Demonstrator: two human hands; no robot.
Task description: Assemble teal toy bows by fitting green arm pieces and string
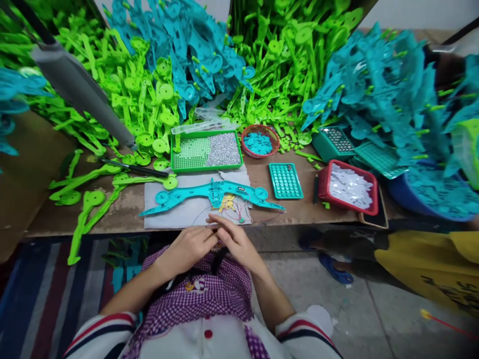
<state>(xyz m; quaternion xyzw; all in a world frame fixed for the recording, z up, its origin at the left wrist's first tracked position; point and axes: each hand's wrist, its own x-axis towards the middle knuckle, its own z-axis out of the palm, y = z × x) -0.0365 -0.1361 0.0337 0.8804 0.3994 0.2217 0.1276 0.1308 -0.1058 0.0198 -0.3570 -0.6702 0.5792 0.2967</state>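
Note:
At the table's front edge my left hand [192, 248] and my right hand [238, 243] meet in front of my apron. My left fingers reach toward the right hand and rest against it, loosely stretched. The right index finger points up and left, apart from the thumb. Nothing shows in either hand, though the space beneath them is hidden. Just beyond my fingertips, a long blue plastic shell [190, 193] lies with its hollow side up on a grey cloth [160, 217]. Thin wires and a small yellow piece [227, 202] lie at its middle.
Green and blue plastic parts [202, 50] are heaped behind. A green tray [179, 168] of screws, red basket [245, 149], teal tray [285, 180] and red bin [352, 208] line the table. A grey electric screwdriver [82, 85] hangs at left. Someone in yellow [419, 264] is at right.

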